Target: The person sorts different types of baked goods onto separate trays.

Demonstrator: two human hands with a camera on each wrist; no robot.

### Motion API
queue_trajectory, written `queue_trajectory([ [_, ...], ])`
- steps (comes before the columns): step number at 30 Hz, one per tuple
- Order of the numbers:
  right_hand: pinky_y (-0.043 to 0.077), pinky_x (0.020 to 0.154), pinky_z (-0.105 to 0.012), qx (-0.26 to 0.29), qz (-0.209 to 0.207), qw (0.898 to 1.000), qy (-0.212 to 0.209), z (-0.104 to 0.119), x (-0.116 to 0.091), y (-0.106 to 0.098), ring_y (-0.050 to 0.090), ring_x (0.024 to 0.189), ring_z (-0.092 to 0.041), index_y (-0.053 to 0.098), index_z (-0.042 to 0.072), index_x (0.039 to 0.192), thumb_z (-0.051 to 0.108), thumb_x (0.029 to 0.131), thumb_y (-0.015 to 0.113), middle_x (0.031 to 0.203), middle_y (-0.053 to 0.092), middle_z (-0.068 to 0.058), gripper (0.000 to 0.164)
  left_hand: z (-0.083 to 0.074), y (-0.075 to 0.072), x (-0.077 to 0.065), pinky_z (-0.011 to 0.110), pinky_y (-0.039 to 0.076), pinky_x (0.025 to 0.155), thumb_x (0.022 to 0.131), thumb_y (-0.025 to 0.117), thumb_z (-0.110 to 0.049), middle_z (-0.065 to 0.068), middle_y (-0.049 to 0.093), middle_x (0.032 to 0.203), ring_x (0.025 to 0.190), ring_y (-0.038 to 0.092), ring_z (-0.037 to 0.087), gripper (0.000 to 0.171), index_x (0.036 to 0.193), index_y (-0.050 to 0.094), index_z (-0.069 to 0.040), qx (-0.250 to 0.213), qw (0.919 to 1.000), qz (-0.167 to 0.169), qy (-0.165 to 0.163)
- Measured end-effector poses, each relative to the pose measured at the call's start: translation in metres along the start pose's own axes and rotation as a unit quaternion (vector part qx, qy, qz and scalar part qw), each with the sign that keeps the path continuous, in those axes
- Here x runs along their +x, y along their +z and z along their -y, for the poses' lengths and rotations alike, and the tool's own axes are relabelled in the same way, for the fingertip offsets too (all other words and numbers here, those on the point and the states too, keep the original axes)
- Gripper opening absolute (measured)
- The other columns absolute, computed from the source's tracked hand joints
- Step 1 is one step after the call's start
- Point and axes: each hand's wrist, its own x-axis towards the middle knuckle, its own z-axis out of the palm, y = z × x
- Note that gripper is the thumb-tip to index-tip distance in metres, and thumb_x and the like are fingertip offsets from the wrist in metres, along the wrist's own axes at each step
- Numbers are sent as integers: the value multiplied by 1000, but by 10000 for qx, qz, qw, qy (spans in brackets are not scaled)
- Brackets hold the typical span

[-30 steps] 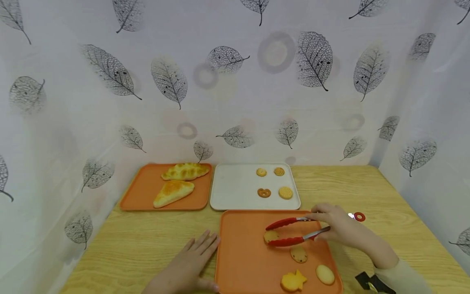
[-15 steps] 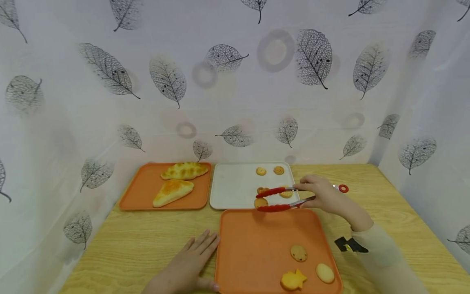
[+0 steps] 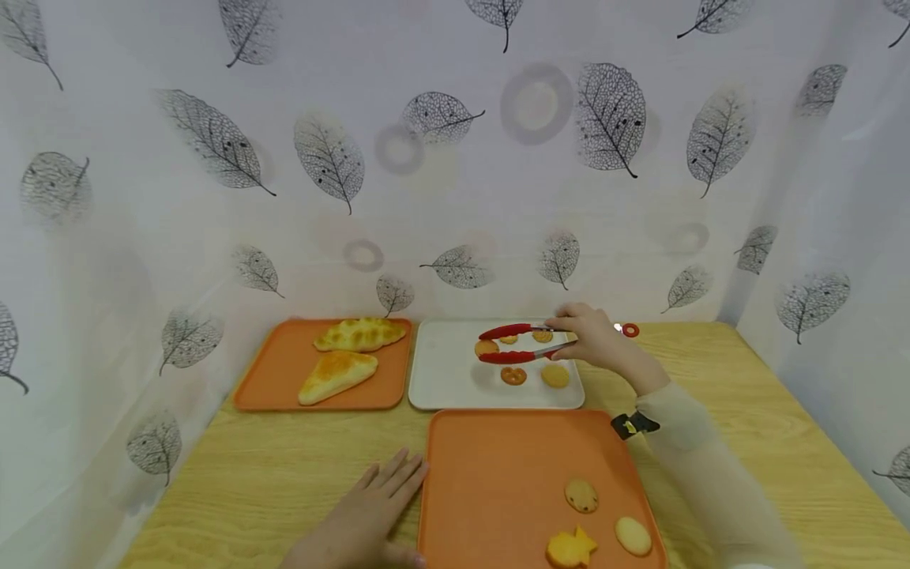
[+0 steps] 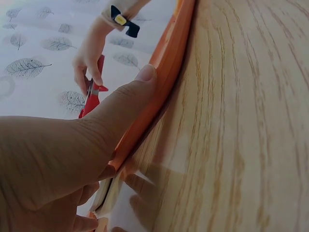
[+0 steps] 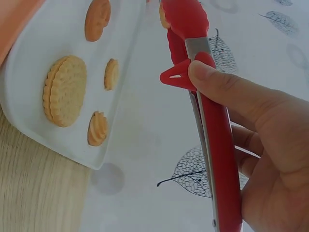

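My right hand [image 3: 593,336] grips red-tipped metal tongs [image 5: 219,159], which pinch a round cookie [image 3: 485,348] over the white tray [image 3: 444,387]. Under and around the tongs on that tray are a pretzel-shaped cookie [image 3: 513,375], a round scalloped cookie [image 5: 66,92] and two small swirled cookies, one of them a ridged cookie [image 5: 98,128]. My left hand [image 3: 366,514] lies with straight fingers against the left edge of the near orange tray [image 3: 483,490]; in the left wrist view its thumb touches the rim.
On the near orange tray are a chocolate-chip cookie [image 3: 581,495], a pale oval cookie [image 3: 633,536] and yellow star-and-round shapes [image 3: 571,547]. Another orange tray [image 3: 266,383] at the back left bears a braided bread [image 3: 359,335] and a triangular pastry [image 3: 337,376]. A leaf-print curtain [image 3: 455,197] surrounds the table.
The right hand has carried the round cookie in the tongs from the near orange tray up and leftward over the white tray. The left hand has stayed at the tray's edge.
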Motion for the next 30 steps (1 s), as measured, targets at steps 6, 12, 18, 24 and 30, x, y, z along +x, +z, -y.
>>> queue_trajectory([
  [6,43,71,-47,25,310,9984,469,-6,21,12,56,98,-32,69,3,119,31,74,84,107,62,-15,55,0,1,-1,63,27,113,74,53,-79,9,23,163,151,18,32,111,158,18,-14,44,10000,-29,25],
  [12,45,75,-50,-78,630,9947,810,-12,40,29,55,103,-35,66,3,125,32,77,82,114,61,-17,58,0,1,-2,63,27,113,75,53,-79,10,24,162,150,19,33,111,157,20,-13,69,9999,-82,47],
  [18,44,83,-56,65,853,9897,1148,-11,55,38,54,108,-36,64,4,127,33,79,81,115,60,-18,58,1,1,-1,63,26,113,73,53,-80,9,23,163,151,17,32,112,158,18,-15,4,10000,-84,32],
  [24,43,84,-55,125,920,9852,1438,-15,60,47,53,108,-36,64,4,127,35,77,82,114,60,-16,62,2,2,-2,64,27,112,75,53,-79,10,22,163,151,17,33,111,157,19,-14,-90,9999,-106,76],
  [30,42,91,-60,139,1046,9810,1629,-21,62,56,52,116,-39,62,4,130,34,78,82,122,58,-18,63,0,1,-3,64,27,112,73,54,-79,10,23,162,151,18,32,113,157,20,-12,-57,9998,-168,78],
])
